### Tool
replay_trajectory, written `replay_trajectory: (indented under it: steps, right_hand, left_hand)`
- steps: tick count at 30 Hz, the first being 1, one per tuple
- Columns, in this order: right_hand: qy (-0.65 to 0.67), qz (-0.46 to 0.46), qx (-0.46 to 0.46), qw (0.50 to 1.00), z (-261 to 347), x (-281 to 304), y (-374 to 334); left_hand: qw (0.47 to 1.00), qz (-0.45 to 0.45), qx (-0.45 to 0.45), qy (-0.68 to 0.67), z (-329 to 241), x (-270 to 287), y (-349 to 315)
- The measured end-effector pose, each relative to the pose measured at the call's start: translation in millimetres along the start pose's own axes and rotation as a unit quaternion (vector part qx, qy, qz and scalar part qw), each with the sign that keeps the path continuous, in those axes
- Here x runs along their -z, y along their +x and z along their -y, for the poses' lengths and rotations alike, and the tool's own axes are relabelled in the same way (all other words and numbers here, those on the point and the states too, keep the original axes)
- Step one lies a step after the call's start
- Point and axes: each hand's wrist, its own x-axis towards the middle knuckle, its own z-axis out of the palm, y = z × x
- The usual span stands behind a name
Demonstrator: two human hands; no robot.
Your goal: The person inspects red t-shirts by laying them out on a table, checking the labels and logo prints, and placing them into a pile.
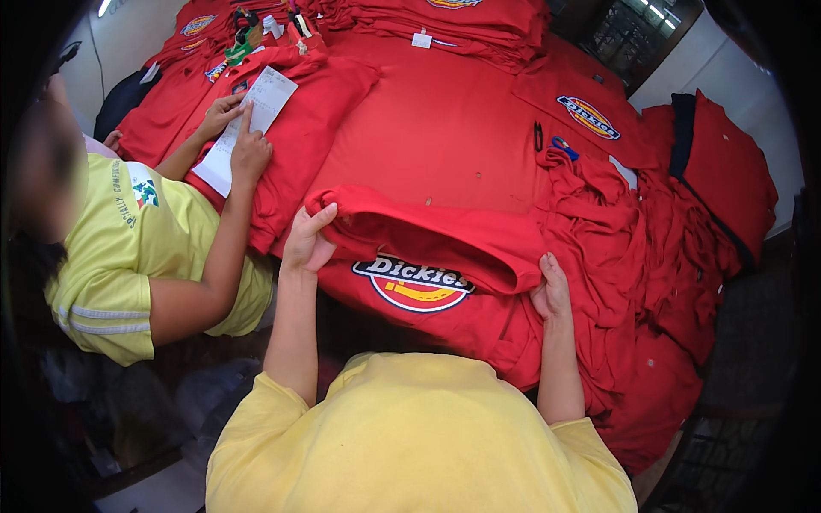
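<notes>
— What's the cloth like?
— The red garment (445, 227) is soft and matte, its opening a long dark slot at frame centre; crumpled red fabric (590, 214) heaps at right.
— Any room?
— Smooth red cloth (423, 128) spreads beyond its far edge, upper centre.
— The grip?
— Left hand (310, 241) and right hand (552, 289) grasp opposite ends, the garment stretched between them.
</notes>
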Motion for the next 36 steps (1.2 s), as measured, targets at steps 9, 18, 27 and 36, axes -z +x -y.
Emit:
replay_trajectory:
  steps: [9, 18, 27, 36]
  right_hand:
    - [-0.005, 0.000, 0.000, 1.000, -2, 2, 0]
    - [-0.013, -0.007, 0.011, 1.000, -2, -3, -2]
    - [-0.024, -0.007, 0.015, 1.000, -2, -4, -2]
    - [0.019, 0.175, 0.102, 0.979, 56, -39, -39]
  left_hand:
    - [0.993, -0.058, 0.020, -0.104, 4, 4, 10]
    - [1.000, 0.017, 0.013, 0.009, -14, 0, 14]
    - [1.000, -0.009, 0.006, 0.029, -16, -1, 15]
    - [0.990, 0.061, -0.015, 0.125, -72, -23, -32]
